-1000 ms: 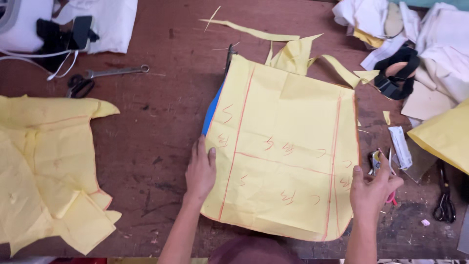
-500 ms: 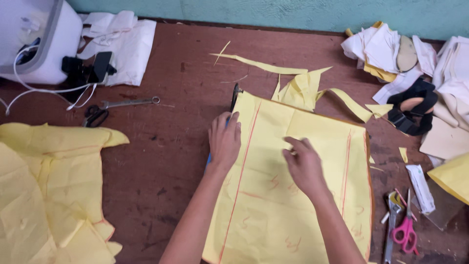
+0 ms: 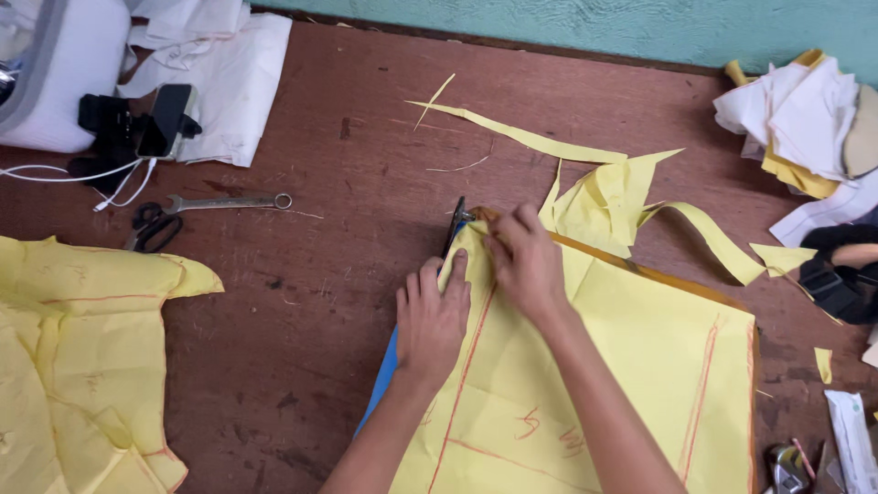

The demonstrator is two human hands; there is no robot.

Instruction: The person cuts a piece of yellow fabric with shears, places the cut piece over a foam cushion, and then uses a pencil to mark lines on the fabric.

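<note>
Yellow paper sheet lies on the wooden tabletop; left hand presses flat, fingers spread; right hand pinches its top corner.

Yellow pattern sheet: near edge cut off by the frame; far corner hidden under the right hand. Blue layer beneath: only a left-edge sliver shows. Dark clip: mostly covered. White machine, far left: cropped. Metal tool, near right: cut off, kind unclear. Written marks: too small to read.
</note>
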